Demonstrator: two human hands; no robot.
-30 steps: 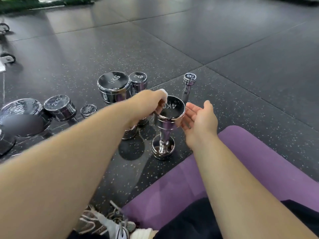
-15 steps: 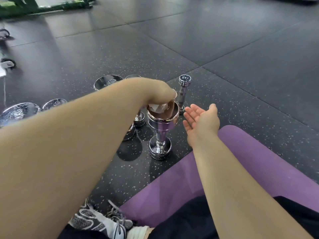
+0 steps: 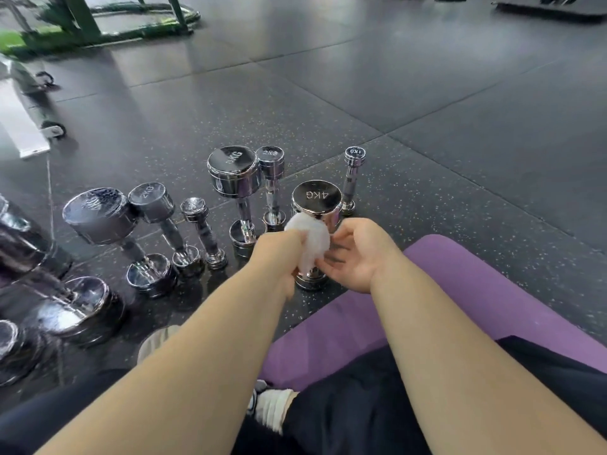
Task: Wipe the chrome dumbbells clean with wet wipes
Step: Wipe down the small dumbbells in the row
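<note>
A chrome dumbbell marked 4KG (image 3: 316, 197) stands upright on the dark floor just ahead of me. My left hand (image 3: 279, 254) grips a crumpled white wet wipe (image 3: 310, 243) against the dumbbell's handle, below its top head. My right hand (image 3: 356, 254) is palm up with loosely curved fingers beside the wipe, fingertips touching or nearly touching it. The handle is hidden behind the wipe and both hands; only the bottom head (image 3: 310, 280) shows beneath.
Several more chrome dumbbells stand upright behind and to the left: a large one (image 3: 234, 174), a slim one (image 3: 354, 174), others (image 3: 98, 213) further left. A purple mat (image 3: 476, 290) lies under my legs. White wheeled equipment (image 3: 23, 126) sits far left.
My left hand came off the top head of the 4KG dumbbell and dropped to its handle with the wipe. My right hand moved in close to the wipe.
</note>
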